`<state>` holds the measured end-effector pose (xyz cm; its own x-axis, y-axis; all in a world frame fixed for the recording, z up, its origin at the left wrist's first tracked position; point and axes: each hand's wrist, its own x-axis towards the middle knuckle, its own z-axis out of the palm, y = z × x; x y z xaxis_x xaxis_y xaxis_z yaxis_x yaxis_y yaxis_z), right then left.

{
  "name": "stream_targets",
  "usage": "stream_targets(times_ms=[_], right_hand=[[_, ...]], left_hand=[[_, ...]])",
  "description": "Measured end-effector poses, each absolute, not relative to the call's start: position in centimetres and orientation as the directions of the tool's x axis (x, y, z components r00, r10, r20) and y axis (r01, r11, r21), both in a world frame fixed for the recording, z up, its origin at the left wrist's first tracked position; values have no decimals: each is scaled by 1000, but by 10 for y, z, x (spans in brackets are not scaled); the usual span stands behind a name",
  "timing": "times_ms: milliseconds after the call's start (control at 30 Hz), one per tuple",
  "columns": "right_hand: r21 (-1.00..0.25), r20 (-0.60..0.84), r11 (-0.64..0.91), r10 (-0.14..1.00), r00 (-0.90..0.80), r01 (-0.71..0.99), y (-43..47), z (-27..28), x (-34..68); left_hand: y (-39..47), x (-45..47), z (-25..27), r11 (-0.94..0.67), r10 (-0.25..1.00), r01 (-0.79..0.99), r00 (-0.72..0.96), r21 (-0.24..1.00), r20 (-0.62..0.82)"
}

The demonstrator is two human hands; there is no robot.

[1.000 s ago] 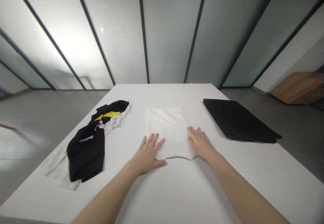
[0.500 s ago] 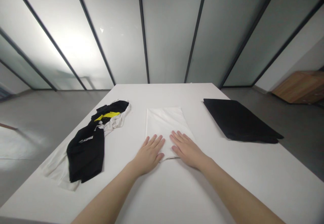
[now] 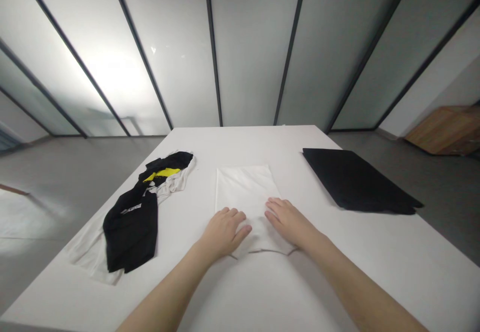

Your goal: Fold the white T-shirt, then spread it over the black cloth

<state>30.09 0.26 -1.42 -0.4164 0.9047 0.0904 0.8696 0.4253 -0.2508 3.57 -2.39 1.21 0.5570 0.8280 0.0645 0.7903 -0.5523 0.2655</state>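
A folded white garment (image 3: 243, 187) lies on the white table in front of me. Its near edge, with a thin dark line of hem, shows between and below my wrists. My left hand (image 3: 227, 232) rests on the near left part of the cloth, fingers bent and thumb held apart toward the middle. On the near right part sits my right hand (image 3: 288, 222), its fingers slightly curled and its thumb pointing inward. Both palms face down, and neither seems to grip the fabric, though the fingertips are partly hidden. Soft creases run across the cloth between the hands.
Along the table's left side lie crumpled black, white and yellow clothes (image 3: 131, 229). A flat black folding board or folded cloth (image 3: 360, 182) rests on the right, near the edge. Beyond the white table (image 3: 243, 144) stands a frosted glass partition (image 3: 247, 47). A wooden cabinet (image 3: 444, 129) is at far right.
The garment's near part has shifted or spread toward me, with more of its hem showing. My hands have moved slightly apart, and their flat, spread fingers are now more bent.
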Motion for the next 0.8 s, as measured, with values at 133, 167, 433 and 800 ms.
stream_targets(times_ms=[133,167,433,800], right_hand=[[-187,102,385,923,-372,904,-17,3,278],[-197,125,398,917,-380,896,-21,4,272],[-323,166,619,781,-602,716,-22,-27,256],[-306,140,529,847,-513,791,-8,-8,276]], left_hand=[[-23,39,9,-446,880,849,473,285,-32],[-22,39,6,-426,889,864,455,268,-53],[-12,41,-14,-467,884,863,447,193,137],[-16,37,-3,-468,883,864,449,186,137]])
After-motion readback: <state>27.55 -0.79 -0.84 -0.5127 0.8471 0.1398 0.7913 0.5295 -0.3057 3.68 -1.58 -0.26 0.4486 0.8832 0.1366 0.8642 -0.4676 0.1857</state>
